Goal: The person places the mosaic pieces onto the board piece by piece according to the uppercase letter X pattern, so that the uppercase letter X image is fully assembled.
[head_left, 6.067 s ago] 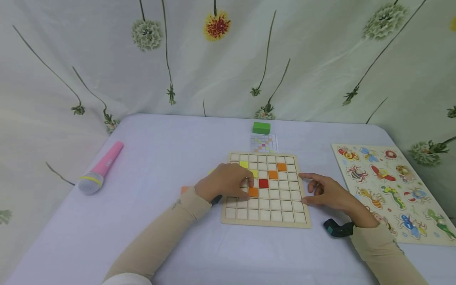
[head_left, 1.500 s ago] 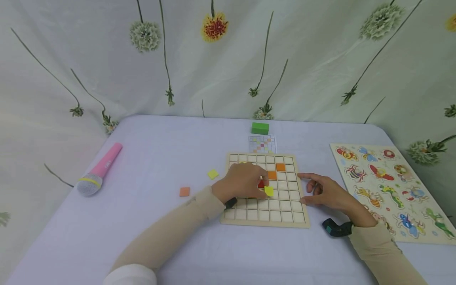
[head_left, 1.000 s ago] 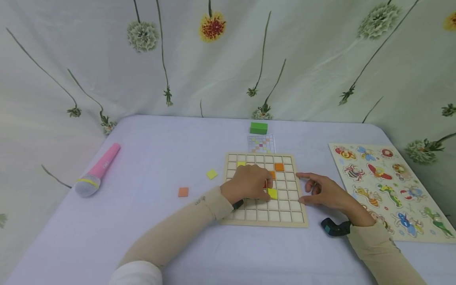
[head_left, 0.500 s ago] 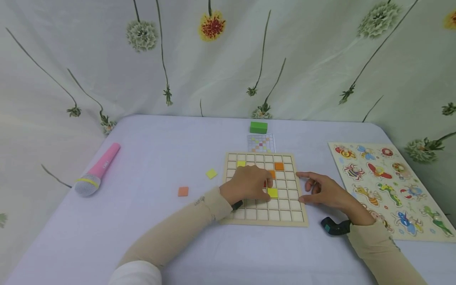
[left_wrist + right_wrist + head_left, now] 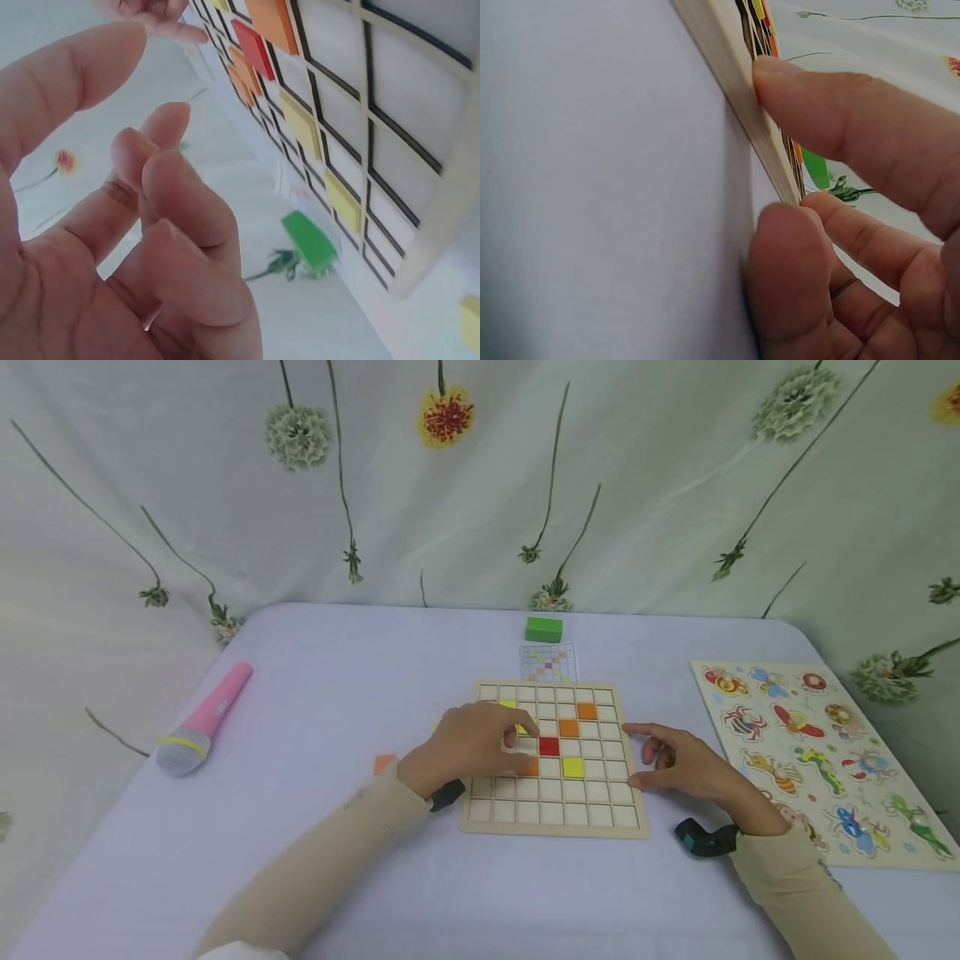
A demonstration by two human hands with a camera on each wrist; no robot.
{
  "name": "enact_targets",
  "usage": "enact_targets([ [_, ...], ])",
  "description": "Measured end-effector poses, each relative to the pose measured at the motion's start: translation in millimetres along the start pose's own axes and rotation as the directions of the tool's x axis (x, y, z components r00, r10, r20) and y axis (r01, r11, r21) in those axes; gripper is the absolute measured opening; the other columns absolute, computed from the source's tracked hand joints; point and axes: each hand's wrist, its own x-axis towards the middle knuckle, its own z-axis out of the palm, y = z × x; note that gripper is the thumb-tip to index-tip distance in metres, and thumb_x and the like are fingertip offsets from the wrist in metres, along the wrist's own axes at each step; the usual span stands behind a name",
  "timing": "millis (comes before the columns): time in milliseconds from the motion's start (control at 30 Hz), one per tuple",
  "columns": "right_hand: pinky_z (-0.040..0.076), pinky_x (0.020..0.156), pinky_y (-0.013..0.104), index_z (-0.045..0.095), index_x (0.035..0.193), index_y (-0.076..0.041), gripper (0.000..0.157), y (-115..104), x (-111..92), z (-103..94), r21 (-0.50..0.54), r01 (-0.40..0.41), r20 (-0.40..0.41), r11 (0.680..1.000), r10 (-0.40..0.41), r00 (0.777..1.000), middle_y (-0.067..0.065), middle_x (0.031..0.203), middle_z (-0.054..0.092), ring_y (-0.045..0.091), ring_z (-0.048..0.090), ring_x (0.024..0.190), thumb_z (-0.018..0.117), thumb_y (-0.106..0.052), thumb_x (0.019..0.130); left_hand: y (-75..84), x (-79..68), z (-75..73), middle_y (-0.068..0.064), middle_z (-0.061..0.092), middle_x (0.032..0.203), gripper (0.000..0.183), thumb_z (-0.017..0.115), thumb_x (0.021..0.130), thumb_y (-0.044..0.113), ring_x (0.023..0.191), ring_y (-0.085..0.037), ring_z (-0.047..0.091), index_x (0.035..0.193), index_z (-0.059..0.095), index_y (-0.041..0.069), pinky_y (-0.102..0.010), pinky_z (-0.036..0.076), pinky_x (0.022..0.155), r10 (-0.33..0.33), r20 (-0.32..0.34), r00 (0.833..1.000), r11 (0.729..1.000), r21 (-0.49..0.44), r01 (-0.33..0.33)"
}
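My left hand (image 5: 468, 739) hovers over the left part of a wooden grid board (image 5: 555, 812), thumb and index finger apart and nothing between them. In the left wrist view its fingers are loosely bent. A yellow tile (image 5: 573, 767) lies in a cell below and right of the red tile (image 5: 549, 746). An orange tile (image 5: 533, 767) is partly behind the left thumb. Two orange tiles (image 5: 587, 711) run up to the right; yellow tiles (image 5: 507, 703) at upper left are partly hidden. My right hand (image 5: 686, 764) touches the board's right edge with thumb and index fingertips.
Left of the board lies a loose orange tile (image 5: 385, 762), and a yellow tile (image 5: 471, 322) mostly hidden in the head view. Behind the board are a printed pattern card (image 5: 548, 662) and a green block (image 5: 543, 630). A pink microphone (image 5: 217, 708) and an insect puzzle board (image 5: 817, 752) flank them.
The left hand has brought a yellow tile to the cell below and right of the red one, let go, and drawn back left. The right hand has stayed at the board's edge.
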Motion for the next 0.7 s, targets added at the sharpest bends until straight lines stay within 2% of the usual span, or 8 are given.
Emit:
enact_targets([
  [167,0.041,0.066,0.027,0.052,0.150,0.011,0.076,1,0,0.2,0.006,-0.001,0.002,1.000,0.001,1.000,0.008,0.100,0.054,0.019,0.048,0.078,0.089,-0.007,0.086,-13.7,-15.8,-9.8,0.011,0.062,0.089,0.035,0.083,0.094,0.033,0.070,-0.011,0.053,0.128,0.077,0.025,-0.028,0.041,0.061,-0.009,-0.013,1.000,0.998,-0.060,0.008],
  [400,0.041,0.067,0.027,0.051,0.150,0.012,0.076,1,0,-0.3,0.031,0.013,0.008,0.999,-0.014,1.000,0.008,0.100,0.054,0.017,0.047,0.078,0.088,-0.007,0.087,-46.3,-35.3,-20.8,0.009,0.065,0.101,0.036,0.081,0.098,0.026,0.091,-0.013,0.063,0.133,0.075,0.022,-0.031,0.054,0.075,0.023,-0.014,1.000,0.985,-0.168,-0.025],
  [500,0.041,0.067,0.027,0.051,0.150,0.012,0.076,1,0,-0.3,0.029,0.010,0.007,1.000,-0.010,1.000,0.008,0.100,0.054,0.018,0.048,0.078,0.088,-0.007,0.086,-62.4,-43.5,-24.9,0.005,0.067,0.106,0.035,0.081,0.098,0.019,0.097,-0.018,0.064,0.133,0.075,0.022,-0.033,0.055,0.080,0.023,-0.005,1.000,0.975,-0.222,-0.023],
  [700,0.042,0.067,0.027,0.051,0.150,0.013,0.076,1,0,-0.1,0.030,0.014,0.009,0.999,-0.014,1.000,0.008,0.099,0.053,0.018,0.048,0.077,0.088,-0.007,0.086,-97.9,-62.8,-31.9,-0.002,0.069,0.117,0.036,0.074,0.099,0.010,0.100,-0.023,0.063,0.134,0.075,0.020,-0.037,0.059,0.064,-0.034,0.091,0.995,0.939,-0.338,0.063],
])
